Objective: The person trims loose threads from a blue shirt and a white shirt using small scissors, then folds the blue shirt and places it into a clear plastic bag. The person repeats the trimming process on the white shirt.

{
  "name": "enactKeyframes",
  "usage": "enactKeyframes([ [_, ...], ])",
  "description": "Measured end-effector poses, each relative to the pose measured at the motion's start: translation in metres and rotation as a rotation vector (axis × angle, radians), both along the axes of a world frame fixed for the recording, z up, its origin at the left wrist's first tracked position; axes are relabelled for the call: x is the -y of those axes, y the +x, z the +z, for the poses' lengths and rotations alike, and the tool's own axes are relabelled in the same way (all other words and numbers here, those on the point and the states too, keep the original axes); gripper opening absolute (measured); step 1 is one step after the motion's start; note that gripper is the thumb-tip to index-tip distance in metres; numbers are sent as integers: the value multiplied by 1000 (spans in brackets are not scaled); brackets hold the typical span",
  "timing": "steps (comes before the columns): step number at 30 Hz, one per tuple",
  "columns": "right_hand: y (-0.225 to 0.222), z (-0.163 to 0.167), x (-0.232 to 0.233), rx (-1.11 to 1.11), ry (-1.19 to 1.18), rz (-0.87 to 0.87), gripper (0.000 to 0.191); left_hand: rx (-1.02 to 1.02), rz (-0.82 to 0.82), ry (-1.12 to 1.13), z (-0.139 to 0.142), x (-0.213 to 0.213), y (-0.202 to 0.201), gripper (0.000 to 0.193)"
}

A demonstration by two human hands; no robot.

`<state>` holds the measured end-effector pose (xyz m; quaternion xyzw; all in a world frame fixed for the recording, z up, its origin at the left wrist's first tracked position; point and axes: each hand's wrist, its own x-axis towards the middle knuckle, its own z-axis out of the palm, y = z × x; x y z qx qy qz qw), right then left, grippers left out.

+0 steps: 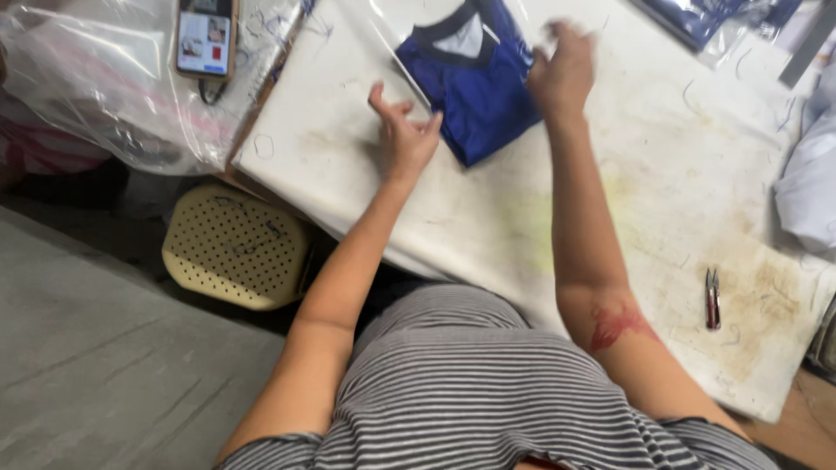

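While the folded blue garment lies in its clear plastic bag at the far side of the white bench, I've got the left hand spread wide at its near corner, holding nothing. Right hand rests on the far edge, blurred, so I cannot tell its grip. I'd say pin the corner flat with the left and keep the film taut so the fold stays square. Thread snips lie well apart, phone far left
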<state>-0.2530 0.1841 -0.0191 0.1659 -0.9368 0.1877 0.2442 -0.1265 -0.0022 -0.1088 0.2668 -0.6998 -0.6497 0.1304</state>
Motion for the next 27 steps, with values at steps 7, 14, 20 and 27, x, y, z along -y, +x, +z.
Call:
enactKeyframes([
  [7, -8, -37, -50, 469, -288, -137, 24, -51, -174, -325, 5, -6, -15, 101],
  [14, 186, -18, -132, 291, 186, 172, 61, -53, -447, -176, 2, -37, 72, 99],
  [20, 221, -37, -102, 477, 265, 403, 60, -87, -536, -89, 0, -32, 69, 108],
  [27, 121, -44, -52, 452, 257, 418, 61, 63, -516, 149, -3, 0, 51, 117],
])
